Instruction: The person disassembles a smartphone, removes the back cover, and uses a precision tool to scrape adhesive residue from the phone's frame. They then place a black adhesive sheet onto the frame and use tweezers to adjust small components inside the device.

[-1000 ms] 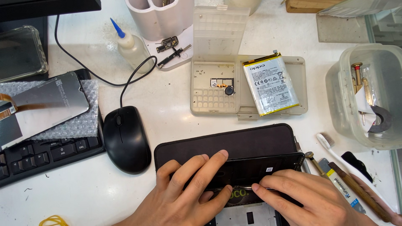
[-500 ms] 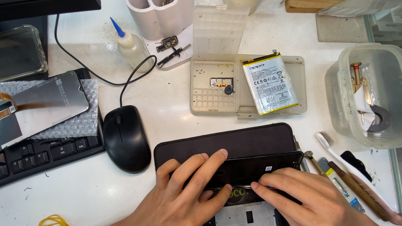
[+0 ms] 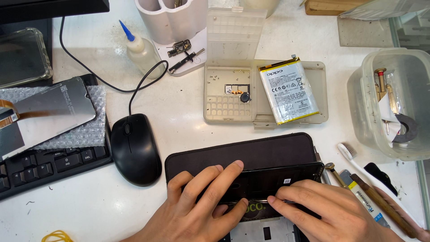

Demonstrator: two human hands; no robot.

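My left hand (image 3: 204, 204) and right hand (image 3: 324, 210), fingers flat and pressing, hold down a black phone frame (image 3: 268, 181) on the dark mat (image 3: 237, 154) at the counter's (image 3: 179, 112) near edge. Left: black mouse (image 3: 135, 148). Beyond: parts tray (image 3: 233, 96) with a phone battery (image 3: 289, 89).

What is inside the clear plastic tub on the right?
The tub holds small screwdrivers, white paper and a dark ring. Anything beneath these is hidden.
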